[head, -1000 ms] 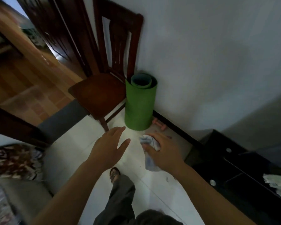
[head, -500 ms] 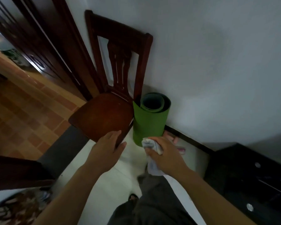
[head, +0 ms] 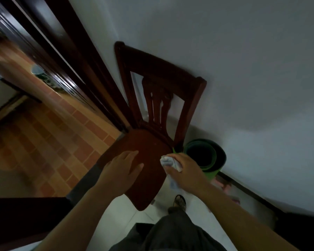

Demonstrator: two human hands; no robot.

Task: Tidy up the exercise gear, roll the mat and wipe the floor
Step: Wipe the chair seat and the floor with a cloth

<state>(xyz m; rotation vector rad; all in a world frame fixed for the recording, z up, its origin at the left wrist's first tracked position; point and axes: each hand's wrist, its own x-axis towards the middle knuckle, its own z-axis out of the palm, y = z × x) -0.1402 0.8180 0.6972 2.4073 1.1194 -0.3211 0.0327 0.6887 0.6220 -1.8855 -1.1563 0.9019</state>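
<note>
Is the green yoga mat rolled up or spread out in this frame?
Rolled up. The green yoga mat stands on end beside the wooden chair, by the wall, its coiled open top facing the camera.

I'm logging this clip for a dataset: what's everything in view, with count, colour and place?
chair: 1, dark brown wood, against the wall
mat: 1, green, rolled, upright beside the chair, at the wall
cloth: 1, white, in the right hand
pink object: 1, blurred, on the floor past the mat
door: 1, dark wood, left of the chair
floor: white tiles underfoot, orange-brown tiles through the doorway
foot: 1, on the white tiles
left hand: 1, open, over the chair seat
right hand: 1, grips the cloth
</note>
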